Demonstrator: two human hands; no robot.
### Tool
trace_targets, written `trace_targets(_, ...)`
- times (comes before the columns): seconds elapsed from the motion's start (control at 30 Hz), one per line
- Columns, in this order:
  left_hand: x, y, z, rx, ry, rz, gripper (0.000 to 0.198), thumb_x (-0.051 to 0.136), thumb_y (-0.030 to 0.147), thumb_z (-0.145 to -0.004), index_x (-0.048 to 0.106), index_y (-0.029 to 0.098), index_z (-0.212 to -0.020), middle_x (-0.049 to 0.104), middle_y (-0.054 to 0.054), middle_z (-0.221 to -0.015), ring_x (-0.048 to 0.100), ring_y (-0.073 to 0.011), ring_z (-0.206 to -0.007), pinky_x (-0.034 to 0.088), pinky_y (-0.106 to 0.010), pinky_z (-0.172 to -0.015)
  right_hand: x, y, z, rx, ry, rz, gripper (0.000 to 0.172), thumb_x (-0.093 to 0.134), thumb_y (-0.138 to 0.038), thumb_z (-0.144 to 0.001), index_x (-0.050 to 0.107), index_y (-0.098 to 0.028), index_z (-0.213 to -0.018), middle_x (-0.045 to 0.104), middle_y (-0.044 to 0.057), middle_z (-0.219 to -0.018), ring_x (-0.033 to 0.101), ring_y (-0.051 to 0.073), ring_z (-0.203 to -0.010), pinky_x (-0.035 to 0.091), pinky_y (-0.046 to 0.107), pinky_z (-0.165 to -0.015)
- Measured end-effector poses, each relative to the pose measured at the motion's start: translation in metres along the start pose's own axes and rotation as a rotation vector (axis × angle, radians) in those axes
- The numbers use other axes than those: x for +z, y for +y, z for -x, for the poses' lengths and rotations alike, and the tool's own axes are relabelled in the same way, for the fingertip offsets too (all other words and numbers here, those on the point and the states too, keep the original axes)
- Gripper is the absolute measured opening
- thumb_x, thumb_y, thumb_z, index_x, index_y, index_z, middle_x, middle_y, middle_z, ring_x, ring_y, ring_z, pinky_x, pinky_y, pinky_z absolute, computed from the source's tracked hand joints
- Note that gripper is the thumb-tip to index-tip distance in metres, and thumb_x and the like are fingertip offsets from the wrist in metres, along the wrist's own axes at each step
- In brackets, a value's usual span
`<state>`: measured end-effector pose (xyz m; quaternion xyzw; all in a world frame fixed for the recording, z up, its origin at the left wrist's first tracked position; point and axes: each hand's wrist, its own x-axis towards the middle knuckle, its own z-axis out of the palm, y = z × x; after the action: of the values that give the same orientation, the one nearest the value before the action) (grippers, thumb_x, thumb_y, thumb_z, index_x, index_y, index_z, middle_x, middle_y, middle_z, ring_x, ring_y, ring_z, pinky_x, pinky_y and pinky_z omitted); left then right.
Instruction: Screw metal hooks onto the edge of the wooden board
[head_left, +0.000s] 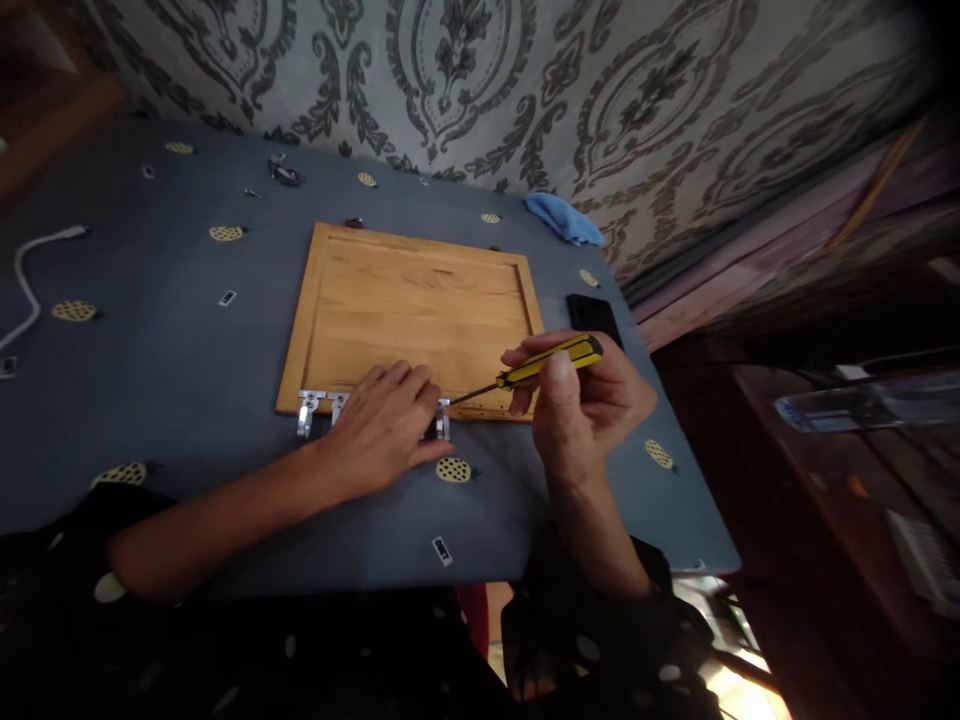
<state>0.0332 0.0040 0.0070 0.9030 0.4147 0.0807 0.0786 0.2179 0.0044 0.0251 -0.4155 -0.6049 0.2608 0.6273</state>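
Wooden panel (424,310) lay flat on the blue-grey tablecloth (165,370). Metal hinges sat along the panel's near edge: left hinge (306,414) by its near-left corner, middle hinge (337,402) just beside that, right hinge (443,420) farther along. Left hand (386,425) was palm down across the panel's near edge, fingers bent; couldn't tell if it gripped a hinge or just pressed. Right hand (585,405), off the panel's near-right corner, was closed around the yellow-black screwdriver (555,363), shaft angled down, tip at the right hinge; contact unclear. Black phone (592,314) lay right of the panel, blue cloth (564,218) beyond its far-right corner.
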Motion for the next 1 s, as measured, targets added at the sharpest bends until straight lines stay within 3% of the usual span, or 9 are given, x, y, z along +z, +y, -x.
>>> trace_targets(0.6, 0.0035, -0.0009, 0.0010, 0.021, 0.060, -0.049, 0.041, 0.069, 0.053, -0.091, 0.062, 0.014, -0.101, 0.065, -0.009, -0.102, 0.059, -0.0267, -0.097, 0.047, -0.037, -0.082, 0.0050, 0.0020, 0.0010, 0.049, -0.087, 0.035, 0.027, 0.068, -0.049, -0.090, 0.071, -0.022, -0.090, 0.076, 0.001, -0.082, 0.059, 0.007, -0.045, 0.049, 0.020, -0.038)
trace_targets(0.8, 0.0006, 0.0006, 0.0003, 0.004, 0.016, -0.028, 0.043, 0.072, 0.051, -0.089, 0.063, 0.012, -0.104, 0.064, -0.011, -0.105, 0.059, -0.0291, -0.101, 0.048, -0.040, -0.085, 0.0046, 0.0009, 0.0036, 0.042, -0.093, 0.017, 0.018, 0.070, -0.042, -0.091, 0.072, -0.024, -0.092, 0.074, 0.001, -0.086, 0.064, 0.009, -0.057, 0.051, 0.020, -0.041)
trace_targets(1.0, 0.0033, -0.0008, 0.0011, 0.023, 0.051, -0.035, 0.041, 0.070, 0.052, -0.090, 0.062, 0.014, -0.102, 0.064, -0.009, -0.103, 0.059, -0.0272, -0.099, 0.047, -0.038, -0.083, 0.0031, 0.0023, 0.0033, 0.000, -0.154, 0.010, 0.019, 0.070, -0.042, -0.091, 0.072, -0.024, -0.092, 0.074, 0.001, -0.085, 0.059, 0.008, -0.050, 0.050, 0.023, -0.040)
